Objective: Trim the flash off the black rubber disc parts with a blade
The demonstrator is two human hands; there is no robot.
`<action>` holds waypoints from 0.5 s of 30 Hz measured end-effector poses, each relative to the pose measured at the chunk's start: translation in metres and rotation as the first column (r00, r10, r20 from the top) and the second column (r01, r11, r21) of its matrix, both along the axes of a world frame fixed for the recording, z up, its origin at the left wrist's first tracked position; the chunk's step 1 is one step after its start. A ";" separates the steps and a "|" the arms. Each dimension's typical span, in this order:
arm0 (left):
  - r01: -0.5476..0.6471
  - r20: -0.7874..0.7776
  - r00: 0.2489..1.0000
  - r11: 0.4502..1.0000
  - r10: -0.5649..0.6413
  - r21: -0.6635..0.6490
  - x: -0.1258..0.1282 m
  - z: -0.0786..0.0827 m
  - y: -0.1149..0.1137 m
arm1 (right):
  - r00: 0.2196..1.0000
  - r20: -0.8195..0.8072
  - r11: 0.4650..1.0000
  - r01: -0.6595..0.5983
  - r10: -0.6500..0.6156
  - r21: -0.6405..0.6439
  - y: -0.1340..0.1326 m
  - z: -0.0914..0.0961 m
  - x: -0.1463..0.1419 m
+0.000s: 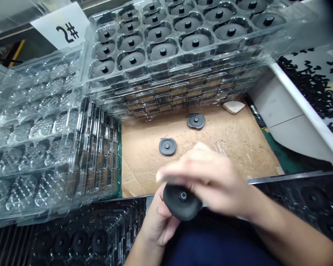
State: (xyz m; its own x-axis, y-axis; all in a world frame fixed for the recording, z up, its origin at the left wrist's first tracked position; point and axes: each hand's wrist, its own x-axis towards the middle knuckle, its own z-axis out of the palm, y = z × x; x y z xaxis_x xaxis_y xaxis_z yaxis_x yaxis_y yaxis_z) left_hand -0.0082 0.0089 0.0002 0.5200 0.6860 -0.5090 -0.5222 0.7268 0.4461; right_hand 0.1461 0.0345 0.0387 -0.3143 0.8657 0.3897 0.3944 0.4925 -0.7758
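My left hand point(157, 221) is closed on a round black rubber disc point(180, 207) with a small metal-tipped stub at its centre. The disc is held face up, tilted towards me. Over its far edge lies my right hand point(208, 175), smeared by motion, with its fingers reaching left. Whether the right hand grips the disc or only brushes it, I cannot tell. Past my hands, two similar black discs, a nearer disc point(164, 150) and a farther disc point(199, 124), lie apart on a cardboard sheet point(140, 162).
A stack of clear plastic trays point(144, 72), its top one filled with black discs, stands at the back. More clear trays point(44, 122) are piled on the left. A pale wedge-shaped piece point(233, 106) lies on the cardboard. Small black parts point(308, 81) are scattered at the right.
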 end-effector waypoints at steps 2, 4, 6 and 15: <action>-0.001 0.091 0.996 0.999 0.004 -0.033 -0.004 0.003 0.000 | 0.967 -0.007 0.956 0.251 -0.255 -0.154 0.005 -0.016 0.012; -0.002 0.187 0.982 0.998 0.014 -0.064 -0.008 0.004 0.000 | 0.916 0.037 0.868 0.391 -0.399 -0.307 0.001 -0.034 0.021; -0.013 0.232 0.972 0.997 0.031 -0.079 -0.012 0.003 -0.001 | 0.924 0.073 0.822 0.369 -0.376 -0.434 -0.013 -0.053 0.022; -0.048 0.139 0.988 0.993 0.062 -0.107 -0.011 0.000 -0.001 | 0.936 0.107 0.798 0.343 -0.336 -0.495 -0.046 -0.057 0.020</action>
State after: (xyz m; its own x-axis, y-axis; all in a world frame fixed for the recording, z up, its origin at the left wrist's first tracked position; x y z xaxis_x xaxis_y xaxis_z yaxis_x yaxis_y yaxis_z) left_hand -0.0192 0.0083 0.0004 0.5550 0.6632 -0.5022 -0.6154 0.7335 0.2886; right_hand 0.1656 -0.0118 -0.0183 0.0345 0.9915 -0.1258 0.4755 -0.1270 -0.8705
